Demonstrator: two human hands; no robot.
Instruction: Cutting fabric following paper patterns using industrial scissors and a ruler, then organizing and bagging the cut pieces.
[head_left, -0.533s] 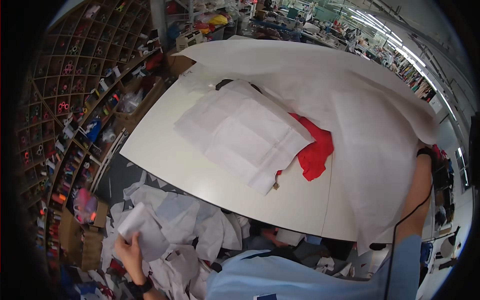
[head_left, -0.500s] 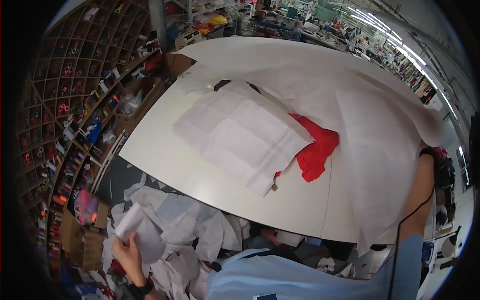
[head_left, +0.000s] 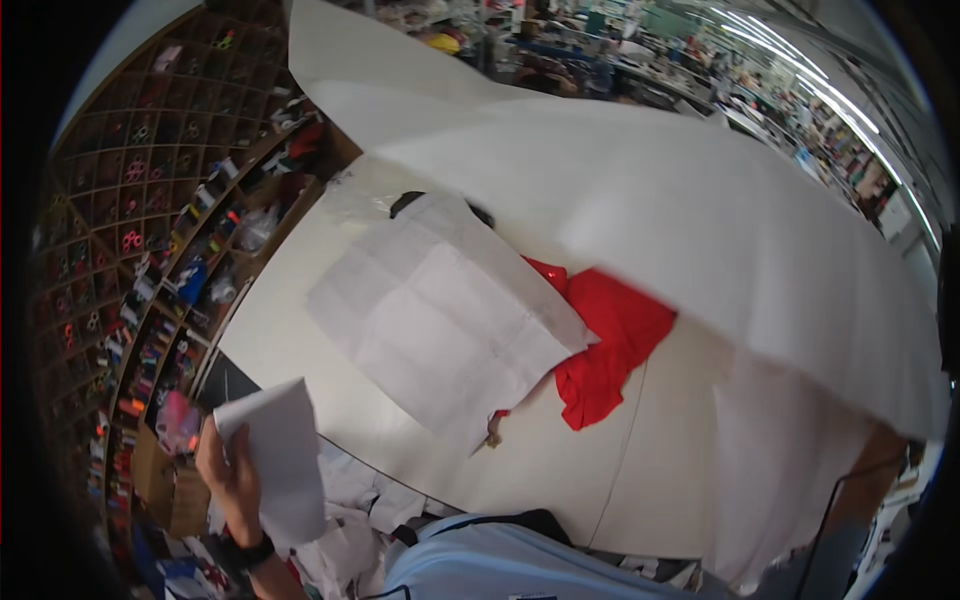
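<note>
At the lower left, my left hand (head_left: 234, 474) grips a smaller folded white sheet (head_left: 285, 455) by its left edge, thumb on the near face. A large, thin white sheet (head_left: 640, 190) billows over the far and right parts of the table. My right forearm (head_left: 882, 462) reaches up at the right edge; the hand itself is hidden by this sheet, so its fingers cannot be seen. Between them, a creased white sheet (head_left: 440, 300) lies on the table over a dark item (head_left: 406, 203), of which only edges show. Red cloth (head_left: 620, 335) sticks out from its right side.
The white table (head_left: 520, 490) has a curved-looking front edge. A wooden rack of thread spools (head_left: 130, 240) stands at the left. White scraps (head_left: 345, 550) pile up below the table edge beside a cardboard box (head_left: 185, 500). Cluttered worktables (head_left: 640, 60) fill the background.
My left hand has lifted the folded sheet up off the scrap pile. The large sheet has swung up and spread at the far left, and my right arm has dropped lower behind it.
</note>
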